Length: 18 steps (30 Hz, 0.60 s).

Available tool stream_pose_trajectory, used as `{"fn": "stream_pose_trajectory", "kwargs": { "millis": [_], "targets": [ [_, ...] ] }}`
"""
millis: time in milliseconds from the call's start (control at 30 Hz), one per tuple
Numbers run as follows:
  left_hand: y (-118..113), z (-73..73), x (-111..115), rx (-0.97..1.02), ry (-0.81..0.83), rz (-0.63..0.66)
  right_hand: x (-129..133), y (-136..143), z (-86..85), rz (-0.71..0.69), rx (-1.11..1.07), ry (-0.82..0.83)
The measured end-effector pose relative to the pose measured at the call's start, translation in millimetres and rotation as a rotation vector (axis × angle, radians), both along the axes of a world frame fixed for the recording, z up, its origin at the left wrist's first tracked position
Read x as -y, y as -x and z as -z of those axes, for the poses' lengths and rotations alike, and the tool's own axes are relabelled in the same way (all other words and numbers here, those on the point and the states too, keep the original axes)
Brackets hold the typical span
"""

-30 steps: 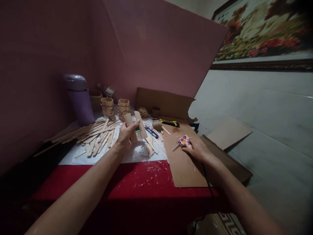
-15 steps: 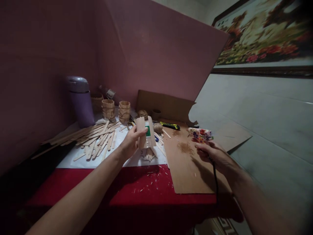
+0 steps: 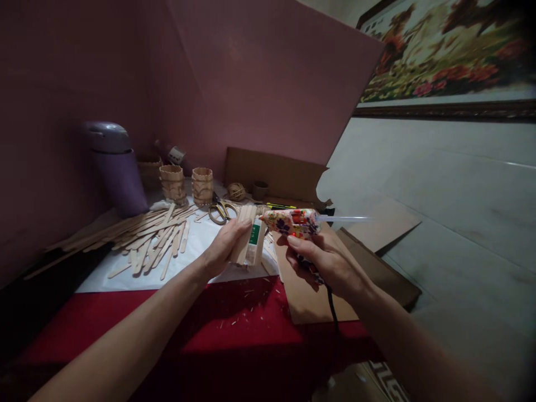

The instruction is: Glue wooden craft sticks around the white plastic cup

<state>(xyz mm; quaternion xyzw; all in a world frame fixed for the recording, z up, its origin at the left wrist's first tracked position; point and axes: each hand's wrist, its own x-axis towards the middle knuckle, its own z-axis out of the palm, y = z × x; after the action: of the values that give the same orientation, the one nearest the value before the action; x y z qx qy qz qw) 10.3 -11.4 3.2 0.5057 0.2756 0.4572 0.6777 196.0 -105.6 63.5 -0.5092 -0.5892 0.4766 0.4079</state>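
My left hand (image 3: 228,245) is closed around a clear plastic bottle (image 3: 253,245) with a green label, partly covered by upright craft sticks (image 3: 242,237). My right hand (image 3: 322,257) grips a floral-patterned glue gun (image 3: 293,221) by its handle. A clear glue stick (image 3: 345,218) sticks out of the gun's back end. The gun's nozzle points left and sits at the bottle's upper right edge; whether it touches, I cannot tell. A black cord hangs down below my right hand.
Loose craft sticks (image 3: 161,240) are heaped at the left on white paper (image 3: 196,251). Behind them stand two stick-covered cups (image 3: 202,186) and a purple flask (image 3: 119,178). Scissors (image 3: 221,212), a twine ball (image 3: 235,191) and a brown board (image 3: 304,304) lie around the bottle.
My right hand has brought the glue gun left from over the board, up to the bottle. My left hand still holds the bottle, and the view has shifted slightly.
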Motion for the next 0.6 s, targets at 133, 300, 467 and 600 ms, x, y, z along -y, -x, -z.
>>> {"fn": "stream_pose_trajectory", "kwargs": {
  "millis": [133,300,467,600],
  "targets": [
    [-0.1,0.0,0.3,-0.005,0.011,-0.001,-3.6,3.5,0.8,0.020,0.019,0.008],
    [-1.2,2.2,-1.9,0.007,-0.005,-0.005,-5.0,4.4,1.6,0.016,0.025,0.016],
    [-1.1,2.2,-2.5,0.003,-0.008,-0.010,-4.5,5.7,1.0,0.036,0.034,0.017],
    [0.2,2.4,-1.5,-0.015,-0.015,-0.008,-4.9,6.4,0.9,0.035,0.037,0.013]
  ]
}}
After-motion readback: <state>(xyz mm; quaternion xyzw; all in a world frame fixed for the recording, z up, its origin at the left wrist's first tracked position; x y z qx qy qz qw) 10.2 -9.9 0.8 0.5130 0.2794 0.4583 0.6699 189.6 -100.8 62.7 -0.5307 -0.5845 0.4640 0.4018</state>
